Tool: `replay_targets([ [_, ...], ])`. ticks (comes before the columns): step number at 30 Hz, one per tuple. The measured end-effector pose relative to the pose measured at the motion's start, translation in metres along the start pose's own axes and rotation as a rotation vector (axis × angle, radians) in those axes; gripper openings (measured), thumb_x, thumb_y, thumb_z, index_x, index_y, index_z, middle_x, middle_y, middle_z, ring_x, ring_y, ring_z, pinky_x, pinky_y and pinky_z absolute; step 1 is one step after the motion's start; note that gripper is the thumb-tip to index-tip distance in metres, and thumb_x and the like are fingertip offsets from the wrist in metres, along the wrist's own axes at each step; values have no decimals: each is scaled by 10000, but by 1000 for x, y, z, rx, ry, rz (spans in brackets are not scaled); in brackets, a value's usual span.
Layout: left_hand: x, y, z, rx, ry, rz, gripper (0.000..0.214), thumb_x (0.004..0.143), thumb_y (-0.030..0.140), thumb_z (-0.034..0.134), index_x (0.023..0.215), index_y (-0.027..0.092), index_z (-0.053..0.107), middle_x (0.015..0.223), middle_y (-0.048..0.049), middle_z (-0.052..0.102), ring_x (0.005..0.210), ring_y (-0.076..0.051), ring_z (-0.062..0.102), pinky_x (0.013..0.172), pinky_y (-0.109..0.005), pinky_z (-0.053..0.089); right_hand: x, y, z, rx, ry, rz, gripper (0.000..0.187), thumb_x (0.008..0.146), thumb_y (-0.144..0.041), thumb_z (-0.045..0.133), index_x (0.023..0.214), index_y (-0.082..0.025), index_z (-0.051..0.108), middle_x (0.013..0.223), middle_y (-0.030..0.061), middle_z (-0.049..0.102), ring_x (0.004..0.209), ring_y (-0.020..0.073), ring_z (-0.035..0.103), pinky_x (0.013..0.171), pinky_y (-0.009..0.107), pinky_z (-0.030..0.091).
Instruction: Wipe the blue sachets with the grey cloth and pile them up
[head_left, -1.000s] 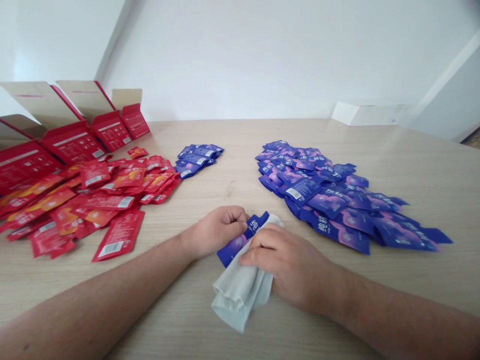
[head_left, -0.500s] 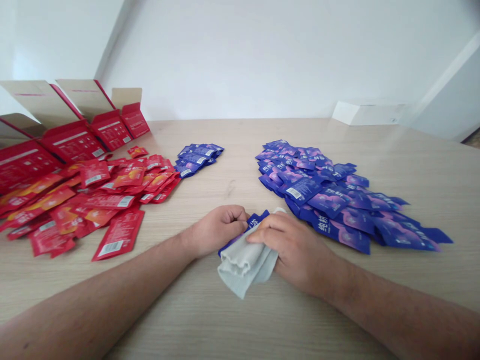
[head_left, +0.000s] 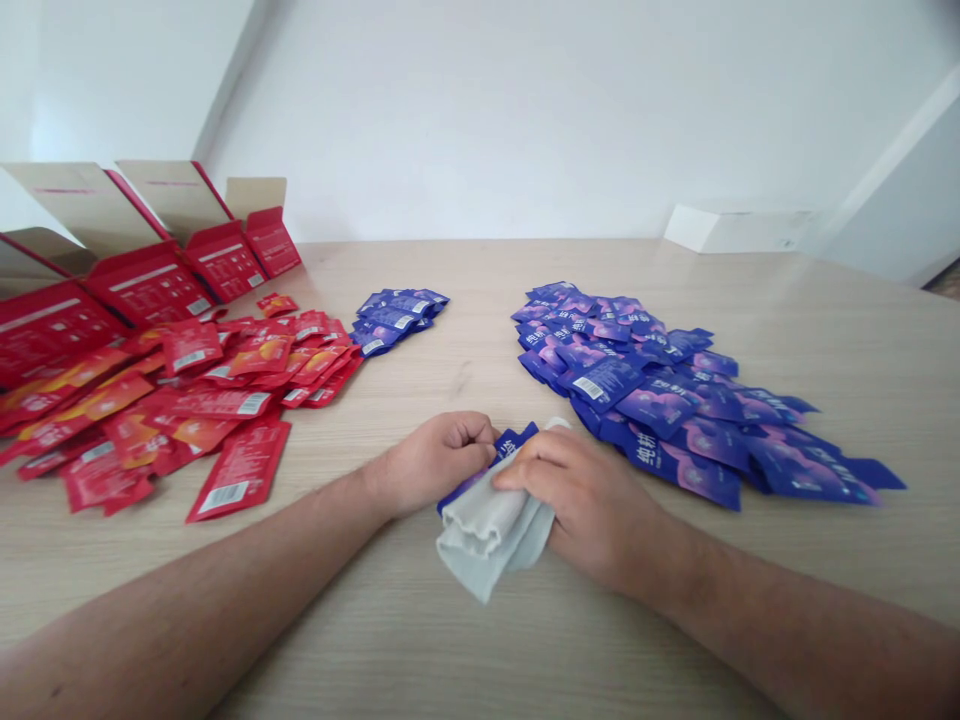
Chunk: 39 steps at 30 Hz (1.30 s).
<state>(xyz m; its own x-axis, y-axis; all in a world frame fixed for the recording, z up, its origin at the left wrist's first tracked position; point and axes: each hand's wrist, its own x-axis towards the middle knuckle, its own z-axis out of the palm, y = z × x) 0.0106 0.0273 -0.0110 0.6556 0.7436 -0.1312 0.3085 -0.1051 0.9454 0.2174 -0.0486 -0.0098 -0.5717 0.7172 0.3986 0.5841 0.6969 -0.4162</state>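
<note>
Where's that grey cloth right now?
In the head view, the grey cloth sits between the left hand and right hand, partly covering a blue sachet.

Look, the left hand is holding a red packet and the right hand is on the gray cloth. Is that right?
No, the packet in the left hand is blue, not red; the head view shows it. The right hand is on the gray cloth, as you said.

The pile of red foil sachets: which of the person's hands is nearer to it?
The left hand, just right of the red foil sachets, not touching them. The right hand is farther, beyond the left.
</note>
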Motion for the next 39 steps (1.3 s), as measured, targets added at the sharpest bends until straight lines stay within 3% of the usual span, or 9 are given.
replay_targets([
  [4, 1, 0, -1, 17, 10, 24, 160, 834, 281, 586, 740, 162, 534, 654, 48, 499, 582, -85, 439, 537, -205, 342, 0, -4, 1, 30, -73, -67, 255, 892, -141, 643, 1130, -224, 685, 1002, 50, 655, 942, 210, 567, 857, 358, 465],
  [9, -1, 1, -1, 5, 8, -1, 165, 845, 302, 573, 767, 162, 539, 647, 48, 490, 568, -88, 424, 513, -207, 336, 1, 1, 0, -2, 31, 19, 224, 901, -137, 628, 1112, -193, 679, 1043, 74, 653, 998, 234, 562, 900, 393, 450],
  [14, 0, 2, -1, 29, 21, 25, 160, 833, 283, 585, 744, 160, 536, 667, 39, 512, 601, -91, 454, 547, -203, 364, 1, -5, 1, 34, -66, -75, 225, 897, -161, 643, 1108, -223, 691, 986, 54, 656, 925, 218, 569, 835, 360, 464],
  [20, 0, 0, 0, -4, -3, -14, 182, 848, 322, 580, 763, 167, 534, 643, 50, 479, 558, -86, 419, 501, -201, 328, 2, 1, -2, -18, 27, 37, 228, 901, -144, 637, 1122, -193, 671, 1050, 72, 648, 996, 232, 561, 906, 396, 447],
  [25, 0, 1, -1, 17, 6, 30, 146, 847, 267, 573, 754, 162, 533, 673, 45, 499, 600, -87, 442, 553, -208, 355, 0, -5, 2, 14, -86, -54, 230, 898, -151, 638, 1111, -224, 684, 995, 49, 649, 936, 219, 560, 848, 366, 459],
  [31, -1, 1, 0, -8, 2, -3, 181, 851, 317, 574, 757, 167, 537, 643, 53, 479, 561, -87, 417, 518, -209, 335, 1, 2, -1, -24, 41, 36, 226, 905, -132, 620, 1117, -194, 668, 1045, 77, 644, 1001, 237, 563, 912, 402, 447],
  [36, 0, 1, -2, 35, 10, 31, 148, 845, 268, 575, 751, 161, 536, 672, 43, 504, 604, -90, 448, 560, -211, 359, 1, -4, 2, 10, -72, -61, 239, 886, -145, 653, 1110, -226, 682, 1001, 47, 649, 945, 215, 566, 854, 360, 463],
  [39, 0, 0, -1, 10, 4, 22, 164, 852, 291, 571, 759, 162, 528, 658, 50, 486, 581, -85, 423, 535, -208, 343, 1, 0, 1, -6, -13, -17, 235, 897, -144, 642, 1118, -213, 679, 1029, 60, 650, 976, 222, 567, 882, 371, 458],
])
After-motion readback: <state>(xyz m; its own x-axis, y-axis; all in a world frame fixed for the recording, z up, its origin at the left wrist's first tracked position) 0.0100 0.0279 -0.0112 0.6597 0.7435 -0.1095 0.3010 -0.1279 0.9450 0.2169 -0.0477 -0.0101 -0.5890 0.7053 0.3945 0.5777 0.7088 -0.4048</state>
